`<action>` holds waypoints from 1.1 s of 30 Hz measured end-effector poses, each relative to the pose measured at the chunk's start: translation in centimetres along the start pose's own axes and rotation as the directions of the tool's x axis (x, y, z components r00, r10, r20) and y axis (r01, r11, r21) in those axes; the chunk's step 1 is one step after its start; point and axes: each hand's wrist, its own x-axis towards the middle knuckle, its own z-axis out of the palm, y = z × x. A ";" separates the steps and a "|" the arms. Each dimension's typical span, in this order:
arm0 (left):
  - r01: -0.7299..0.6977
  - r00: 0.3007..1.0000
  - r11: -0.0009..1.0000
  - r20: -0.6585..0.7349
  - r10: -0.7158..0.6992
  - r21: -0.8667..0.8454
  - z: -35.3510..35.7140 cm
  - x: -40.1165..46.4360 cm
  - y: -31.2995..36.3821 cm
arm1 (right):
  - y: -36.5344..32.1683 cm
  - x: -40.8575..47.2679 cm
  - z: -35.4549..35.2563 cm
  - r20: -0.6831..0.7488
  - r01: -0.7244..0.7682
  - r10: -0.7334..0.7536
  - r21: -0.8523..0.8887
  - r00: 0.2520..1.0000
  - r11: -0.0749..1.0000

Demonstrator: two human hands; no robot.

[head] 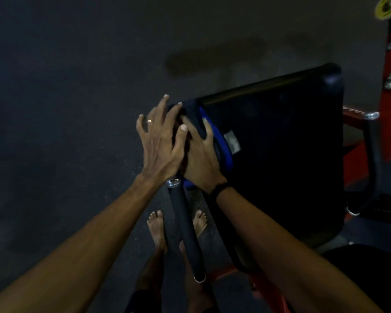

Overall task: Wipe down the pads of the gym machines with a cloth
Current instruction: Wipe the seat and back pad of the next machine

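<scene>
Cloth (215, 141): blue, draped over the left edge of the black pad (280, 154), pressed beneath the right-hand fingers.
Cloth axis: long fold is run along the pad edge, near to far.
Right hand (199, 159): laid flat on the cloth, fingers spread.
Left hand (160, 141): held beside it, fingers splayed wide, nothing gripped.

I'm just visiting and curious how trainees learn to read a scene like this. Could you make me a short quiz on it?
1. True or false: the cloth is blue and dark.
2. Which hand lies on top? A) left hand B) right hand
3. Fill in: the cloth lies against the black ___.

Key: 1 true; 2 A; 3 pad
</scene>
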 end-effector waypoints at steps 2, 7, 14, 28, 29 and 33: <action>-0.043 0.998 0.999 0.036 0.043 0.001 0.5 -0.2 0.3 | -0.1 -5.5 0.8 0.010 0.012 -0.012 -0.008 1.000 1.000; -0.151 0.985 0.988 0.084 0.151 -0.015 2.5 -0.9 1.2 | -0.3 -15.9 1.5 0.138 -0.106 0.114 -0.063 0.984 0.992; -0.282 0.915 0.959 0.303 0.267 0.006 2.5 -2.4 3.1 | 0.4 -19.8 -1.6 0.089 -0.596 0.590 0.057 0.802 0.801; -0.279 0.758 0.956 0.591 0.276 -0.088 -3.4 0.6 12.3 | 2.9 -11.1 -16.8 -0.163 -0.717 0.883 0.528 0.440 0.455; -0.307 0.748 0.946 0.589 0.306 -0.101 -3.9 1.2 13.5 | 2.9 -10.6 -18.4 -0.182 -0.701 0.889 0.557 0.419 0.445; -0.388 0.707 0.909 0.583 0.400 -0.153 -5.6 3.3 17.8 | 3.3 -8.8 -23.4 -0.271 -0.652 0.888 0.605 0.371 0.457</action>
